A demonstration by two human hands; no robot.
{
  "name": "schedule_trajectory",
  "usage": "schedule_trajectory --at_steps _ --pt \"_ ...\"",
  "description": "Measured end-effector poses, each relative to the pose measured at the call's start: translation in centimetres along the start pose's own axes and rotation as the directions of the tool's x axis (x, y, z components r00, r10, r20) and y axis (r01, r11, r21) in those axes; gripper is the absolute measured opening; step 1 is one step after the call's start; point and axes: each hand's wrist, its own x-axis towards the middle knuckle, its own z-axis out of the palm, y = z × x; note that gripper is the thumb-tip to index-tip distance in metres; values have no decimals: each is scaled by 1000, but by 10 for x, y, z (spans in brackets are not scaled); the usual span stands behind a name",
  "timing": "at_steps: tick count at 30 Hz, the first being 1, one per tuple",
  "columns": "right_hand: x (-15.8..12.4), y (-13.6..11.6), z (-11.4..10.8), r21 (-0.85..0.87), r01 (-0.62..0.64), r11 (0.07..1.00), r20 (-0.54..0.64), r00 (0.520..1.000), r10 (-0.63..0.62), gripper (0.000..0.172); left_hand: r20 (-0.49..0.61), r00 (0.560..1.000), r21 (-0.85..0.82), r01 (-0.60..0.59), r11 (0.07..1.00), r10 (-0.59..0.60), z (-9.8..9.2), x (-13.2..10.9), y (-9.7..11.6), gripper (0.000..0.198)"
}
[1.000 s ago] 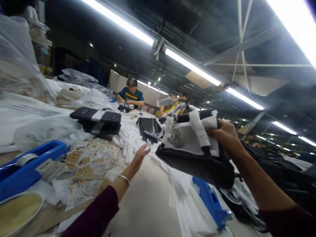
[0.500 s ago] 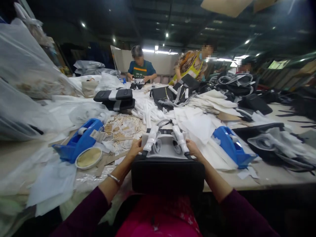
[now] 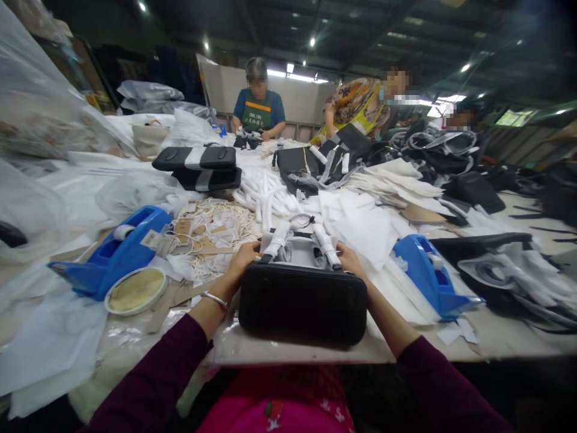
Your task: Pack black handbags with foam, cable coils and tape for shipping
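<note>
A black handbag (image 3: 303, 305) is at the table's front edge, its broad dark side facing me. Its two handles are wrapped in white foam and clear film, and a white sheet shows behind them. My left hand (image 3: 244, 260) grips the bag's far left corner, and my right hand (image 3: 350, 261) grips the far right corner. The fingertips of both hands are partly hidden behind the bag. Left of the bag lies a pile of white strings and tags (image 3: 216, 228). White foam tubes (image 3: 265, 195) lie just beyond it.
Blue tape dispensers stand on the left (image 3: 112, 252) and right (image 3: 430, 276). A round tub (image 3: 135, 291) sits by the left one. White sheets (image 3: 383, 240) and more black bags (image 3: 297, 165) cover the table. Two co-workers (image 3: 259, 111) (image 3: 356, 108) work across it.
The bag has tipped away from me, so more of its near side shows and less of its top. Both hands keep their hold. The view has shifted slightly.
</note>
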Motion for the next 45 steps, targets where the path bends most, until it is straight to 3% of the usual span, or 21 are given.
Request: schedule_trajectory --at_steps 4,6,9,12,14,17,20,22,23,25,28,32,41,45 --pt "-18 -19 -28 -77 113 991 -175 977 -125 33 -176 977 85 -103 991 117 -11 -34 13 41" --pt "-36 -41 -42 -75 218 973 -171 959 -228 32 -232 945 108 -212 971 232 -16 -62 23 38" --pt "-65 -80 -45 -105 371 923 76 928 -364 29 -81 973 32 -215 976 217 -17 -99 34 44" --pt "-81 -111 -25 -141 487 862 337 842 -421 35 63 983 -24 -174 985 175 -13 -115 31 51" --pt "-83 -122 -6 -192 532 825 440 798 -412 42 89 984 -55 -150 987 154 -9 -117 25 59" --pt "-82 -122 19 -301 589 750 471 776 -420 48 85 983 -113 -151 982 161 -5 -117 17 60" --pt "-86 -115 31 -359 642 678 427 759 -493 45 -85 982 -204 -184 962 169 -6 -124 14 48" --pt "-90 -109 32 -356 676 645 391 735 -554 40 -215 974 -296 -131 946 67 -4 -130 12 34" --pt "-92 -107 32 -350 691 633 375 722 -581 37 -212 977 -369 -72 927 -8 -3 -132 10 29" --pt "-94 -105 32 -335 716 613 349 698 -625 30 -78 988 -533 70 843 -131 3 -135 5 30" --pt "-94 -104 31 -310 746 590 320 666 -674 23 137 972 -677 231 698 -189 11 -134 -4 39" --pt "-95 -102 33 -269 766 584 279 642 -714 23 233 950 -663 311 681 -207 11 -130 -10 43" --pt "-96 -97 44 -211 784 583 276 620 -734 22 315 934 -588 331 738 -169 3 -124 -8 40" --pt "-95 -101 46 -199 787 584 278 616 -737 18 274 952 -596 278 754 -135 8 -120 -15 37"
